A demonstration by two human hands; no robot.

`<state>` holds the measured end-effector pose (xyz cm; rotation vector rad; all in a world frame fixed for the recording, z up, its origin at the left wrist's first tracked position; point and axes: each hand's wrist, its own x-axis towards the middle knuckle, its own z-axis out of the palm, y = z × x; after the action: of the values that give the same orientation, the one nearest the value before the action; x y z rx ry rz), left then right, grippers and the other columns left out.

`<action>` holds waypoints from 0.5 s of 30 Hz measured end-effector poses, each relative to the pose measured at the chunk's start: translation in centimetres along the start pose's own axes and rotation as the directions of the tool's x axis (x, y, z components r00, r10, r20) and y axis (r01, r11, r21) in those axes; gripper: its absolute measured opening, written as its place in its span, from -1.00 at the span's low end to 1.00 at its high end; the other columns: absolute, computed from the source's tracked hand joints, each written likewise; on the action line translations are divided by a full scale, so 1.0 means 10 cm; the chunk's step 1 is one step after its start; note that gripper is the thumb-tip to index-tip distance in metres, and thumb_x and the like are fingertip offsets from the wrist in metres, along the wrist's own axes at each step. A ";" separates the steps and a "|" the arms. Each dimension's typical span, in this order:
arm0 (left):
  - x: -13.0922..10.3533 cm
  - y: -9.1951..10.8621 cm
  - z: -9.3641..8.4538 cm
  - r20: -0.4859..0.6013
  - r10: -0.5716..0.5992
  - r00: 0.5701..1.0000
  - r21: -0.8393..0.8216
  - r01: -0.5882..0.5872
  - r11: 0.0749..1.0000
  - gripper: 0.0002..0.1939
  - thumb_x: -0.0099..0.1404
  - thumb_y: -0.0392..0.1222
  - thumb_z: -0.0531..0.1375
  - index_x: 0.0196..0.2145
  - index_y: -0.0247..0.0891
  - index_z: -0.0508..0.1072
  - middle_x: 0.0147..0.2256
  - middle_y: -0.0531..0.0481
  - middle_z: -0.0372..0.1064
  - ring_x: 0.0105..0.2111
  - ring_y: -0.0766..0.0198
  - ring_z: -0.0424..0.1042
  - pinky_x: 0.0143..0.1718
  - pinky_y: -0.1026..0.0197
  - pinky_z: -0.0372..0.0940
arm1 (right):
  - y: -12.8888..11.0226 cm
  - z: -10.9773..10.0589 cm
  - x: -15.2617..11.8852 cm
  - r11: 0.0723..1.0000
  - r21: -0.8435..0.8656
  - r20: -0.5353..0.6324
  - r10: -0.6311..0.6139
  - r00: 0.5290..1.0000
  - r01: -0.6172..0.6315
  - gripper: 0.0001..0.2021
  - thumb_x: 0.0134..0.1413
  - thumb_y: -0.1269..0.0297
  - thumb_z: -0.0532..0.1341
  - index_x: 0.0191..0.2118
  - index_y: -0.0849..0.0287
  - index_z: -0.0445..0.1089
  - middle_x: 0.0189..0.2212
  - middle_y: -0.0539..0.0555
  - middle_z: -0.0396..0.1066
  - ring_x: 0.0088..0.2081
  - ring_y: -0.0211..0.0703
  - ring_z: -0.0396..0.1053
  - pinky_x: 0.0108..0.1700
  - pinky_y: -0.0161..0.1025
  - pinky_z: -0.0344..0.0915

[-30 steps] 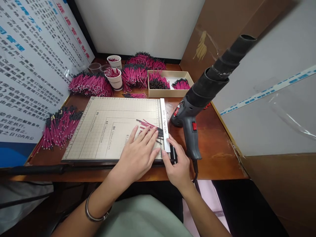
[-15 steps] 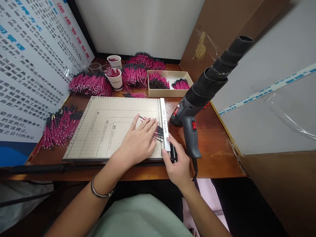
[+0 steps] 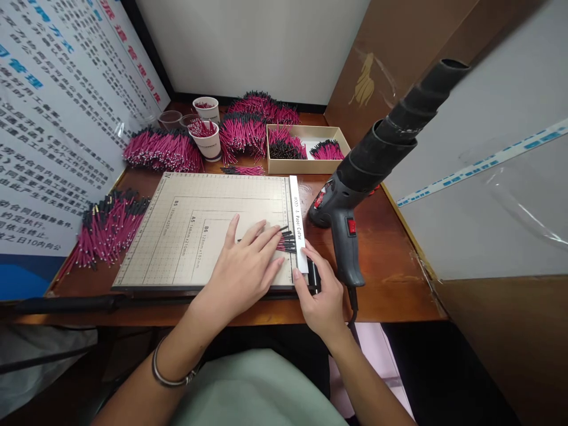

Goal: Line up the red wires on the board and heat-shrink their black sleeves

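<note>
On the wooden table (image 3: 390,266) lies a gridded paper cutter (image 3: 213,195), with a black heat gun (image 3: 344,201) standing nozzle-up just right of it and a shallow cardboard box (image 3: 306,167) behind. The left hand (image 3: 244,269) lies flat on the board, fingers spread and unclenched, while the right hand (image 3: 322,293) has thumb and fingertips at the near end of the white guard strip (image 3: 298,216) — whether gripping it, I cannot tell. Smallest are the black-and-magenta wires (image 3: 288,241), partly beneath the left fingers — their black ends pointing toward the strip.
</note>
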<state>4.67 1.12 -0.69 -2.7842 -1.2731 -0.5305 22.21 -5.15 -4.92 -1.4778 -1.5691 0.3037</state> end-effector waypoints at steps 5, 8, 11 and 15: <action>0.03 -0.04 0.01 0.029 0.028 0.999 -0.039 -0.027 0.999 -0.45 0.65 -0.04 -0.16 0.26 -0.36 0.45 0.27 -0.13 0.43 0.31 -0.09 0.35 0.46 -0.42 -0.13 | 0.00 0.00 0.00 1.000 -0.002 0.002 -0.012 1.000 0.012 -0.65 0.31 0.32 0.22 0.18 0.15 0.43 0.18 0.20 0.50 0.19 -0.04 0.51 0.21 -0.09 0.54; 0.01 -0.03 0.01 0.035 0.019 0.999 -0.037 -0.018 0.999 -0.42 0.65 0.00 -0.17 0.29 -0.38 0.41 0.30 -0.16 0.38 0.34 -0.09 0.31 0.46 -0.44 -0.11 | 0.01 0.00 0.00 1.000 -0.005 0.005 -0.015 1.000 0.015 -0.64 0.31 0.32 0.22 0.18 0.14 0.43 0.18 0.20 0.50 0.19 -0.02 0.51 0.21 -0.07 0.54; 0.00 -0.01 0.05 0.061 0.025 0.998 -0.042 -0.022 0.999 -0.40 0.66 0.03 -0.20 0.34 -0.39 0.35 0.32 -0.16 0.35 0.36 -0.07 0.29 0.46 -0.41 -0.09 | 0.01 0.00 0.00 1.000 -0.006 0.004 -0.019 1.000 0.019 -0.64 0.31 0.33 0.22 0.18 0.14 0.43 0.18 0.20 0.50 0.19 -0.03 0.52 0.20 -0.09 0.54; 0.03 -0.02 0.11 0.067 0.031 0.997 -0.048 -0.027 0.998 -0.36 0.66 0.05 -0.24 0.35 -0.42 0.32 0.35 -0.17 0.31 0.38 -0.06 0.27 0.45 -0.37 -0.03 | 0.01 0.00 0.00 0.999 -0.008 -0.001 -0.031 1.000 0.031 -0.65 0.31 0.34 0.22 0.18 0.14 0.43 0.18 0.20 0.51 0.18 -0.04 0.52 0.20 -0.11 0.54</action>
<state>5.02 1.68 -1.63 -2.8777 -1.2463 -0.4749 22.25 -5.09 -4.96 -1.4579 -1.5927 0.2795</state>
